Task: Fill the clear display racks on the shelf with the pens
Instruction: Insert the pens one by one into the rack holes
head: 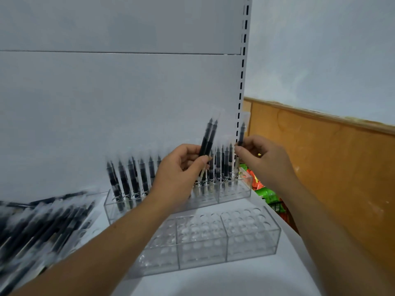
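Observation:
Two clear racks stand on the white shelf. The far rack point(235, 192) holds several black pens upright along its length. The near rack point(252, 242) shows rows of round holes with no pens in them. My left hand point(179, 174) grips two black pens point(208, 138) upright above the far rack. My right hand point(263, 159) pinches a single black pen point(241, 134) over the far rack's right end. A pile of loose black pens point(40, 227) lies at the left of the shelf, blurred.
The white shelf back panel point(119, 103) rises behind the racks, with a slotted upright point(242, 67) at its right edge. Right of the shelf an orange wooden board point(333, 167) runs along the wall, and green and orange packets point(265, 191) lie below.

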`<state>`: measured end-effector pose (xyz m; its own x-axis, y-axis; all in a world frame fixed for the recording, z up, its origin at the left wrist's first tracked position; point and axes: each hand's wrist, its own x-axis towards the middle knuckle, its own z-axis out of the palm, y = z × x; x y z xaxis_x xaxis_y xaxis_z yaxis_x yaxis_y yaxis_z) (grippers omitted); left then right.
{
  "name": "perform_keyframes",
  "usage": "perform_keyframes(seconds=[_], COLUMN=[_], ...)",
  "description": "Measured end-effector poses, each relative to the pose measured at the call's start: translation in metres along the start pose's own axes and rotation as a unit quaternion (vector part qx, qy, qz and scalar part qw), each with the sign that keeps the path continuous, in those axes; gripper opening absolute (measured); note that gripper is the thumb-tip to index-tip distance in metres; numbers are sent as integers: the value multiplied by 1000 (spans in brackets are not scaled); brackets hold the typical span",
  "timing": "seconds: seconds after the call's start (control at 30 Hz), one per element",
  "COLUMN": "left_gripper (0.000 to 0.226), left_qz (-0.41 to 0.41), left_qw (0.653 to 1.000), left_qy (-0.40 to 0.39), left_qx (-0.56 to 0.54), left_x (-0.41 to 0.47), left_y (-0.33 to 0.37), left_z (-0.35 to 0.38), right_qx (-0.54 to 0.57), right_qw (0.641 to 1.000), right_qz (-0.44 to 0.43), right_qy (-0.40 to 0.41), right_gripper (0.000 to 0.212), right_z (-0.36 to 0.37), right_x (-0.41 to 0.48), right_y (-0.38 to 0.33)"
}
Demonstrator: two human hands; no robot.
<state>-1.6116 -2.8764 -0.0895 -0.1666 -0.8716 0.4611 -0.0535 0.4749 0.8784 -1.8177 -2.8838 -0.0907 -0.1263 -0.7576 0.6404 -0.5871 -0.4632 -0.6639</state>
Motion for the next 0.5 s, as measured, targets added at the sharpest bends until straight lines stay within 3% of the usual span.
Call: perform_keyframes(seconds=[0.33, 0.5], left_gripper=[16, 17], left_qz=[10, 14], left_qw=[1000, 999], left_qy=[-18, -23], left_qx=[18, 20], left_x=[-1, -2], left_y=[-2, -1], left_z=[-1, -1], right_qx=[-108, -182], right_qw=[992, 974], right_qz=[58, 81], right_qy=[-34, -111], right_gripper=[17, 19], right_z=[6, 5], right_x=[1, -2], right_y=[7, 6])
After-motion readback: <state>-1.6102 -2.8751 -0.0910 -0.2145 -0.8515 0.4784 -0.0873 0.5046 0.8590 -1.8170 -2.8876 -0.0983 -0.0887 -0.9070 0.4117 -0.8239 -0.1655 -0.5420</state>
